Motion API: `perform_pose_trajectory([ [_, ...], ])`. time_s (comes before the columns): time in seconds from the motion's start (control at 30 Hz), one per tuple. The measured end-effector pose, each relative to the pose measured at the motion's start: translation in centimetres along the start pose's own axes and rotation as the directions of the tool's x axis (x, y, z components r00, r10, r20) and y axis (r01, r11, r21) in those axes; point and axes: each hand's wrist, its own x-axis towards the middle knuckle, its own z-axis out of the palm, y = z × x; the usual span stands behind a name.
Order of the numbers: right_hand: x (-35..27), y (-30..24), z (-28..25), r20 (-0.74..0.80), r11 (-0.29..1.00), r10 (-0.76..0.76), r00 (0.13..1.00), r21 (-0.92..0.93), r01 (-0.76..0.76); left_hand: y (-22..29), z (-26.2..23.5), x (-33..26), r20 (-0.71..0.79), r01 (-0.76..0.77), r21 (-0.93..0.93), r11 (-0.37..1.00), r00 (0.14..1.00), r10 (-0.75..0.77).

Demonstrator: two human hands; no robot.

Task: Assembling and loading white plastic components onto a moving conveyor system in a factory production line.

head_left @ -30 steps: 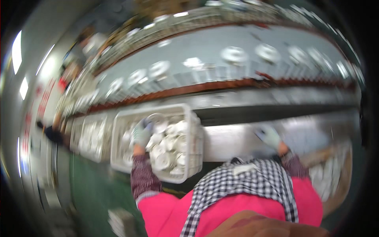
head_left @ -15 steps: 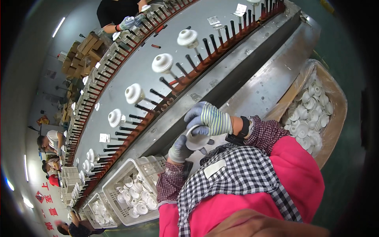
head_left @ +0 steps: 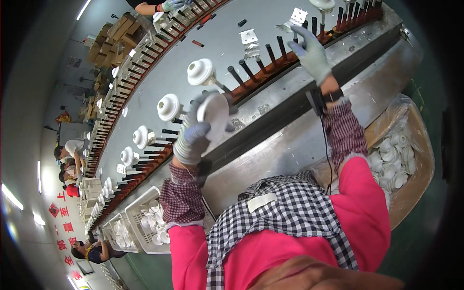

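Observation:
My left hand (head_left: 187,140), in a striped work glove, grips a white round dish-like part (head_left: 215,113) and holds it up before the conveyor's near edge. The part's broad face is turned toward me, and some fingers are hidden behind it. My right hand (head_left: 311,55), also gloved, reaches to the far right of the conveyor with its fingers apart. Its fingertips are close beside a perforated metal plate (head_left: 298,17) on a peg; I cannot tell whether they touch. Another perforated metal plate (head_left: 249,41) stands left of that hand. A white stepped round part (head_left: 200,72) sits on a peg behind my left hand.
Black-tipped pegs (head_left: 235,75) line the curved grey conveyor (head_left: 222,29), several carrying white parts. White baskets (head_left: 140,227) of parts stand at lower left, and a lined cardboard box (head_left: 415,198) of them at right. Co-workers (head_left: 72,150) stand along the far side.
My hands have parted. The left has carried the white part up and left toward the pegs, while the right has let go and reached far up and right to a metal plate.

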Motion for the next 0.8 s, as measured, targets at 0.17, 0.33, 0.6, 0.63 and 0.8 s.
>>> perform_pose_trajectory([
  [0.17,5.2,4.6,2.2,0.256,0.516,-0.407,0.877,-0.728,0.452,5.0,2.4,9.2,0.081,-0.136,0.267,0.954,0.990,0.119],
  [0.33,4.3,7.0,3.0,0.057,0.906,-0.393,0.918,-0.147,0.397,6.5,1.9,19.7,0.130,-0.148,0.641,0.753,0.988,0.084],
  [0.6,4.4,5.8,3.6,0.343,0.874,-0.332,0.879,0.462,0.150,4.7,-2.2,31.1,-0.018,0.188,0.612,0.768,0.974,-0.224],
  [0.63,4.5,5.6,4.1,0.356,0.863,-0.332,0.873,0.488,0.129,4.6,-2.9,31.5,0.021,0.215,0.618,0.756,0.957,-0.290],
  [0.8,4.4,4.4,7.5,0.416,0.827,-0.222,0.882,0.559,-0.056,5.4,-5.6,29.9,0.235,0.117,0.707,0.698,0.891,-0.388],
])
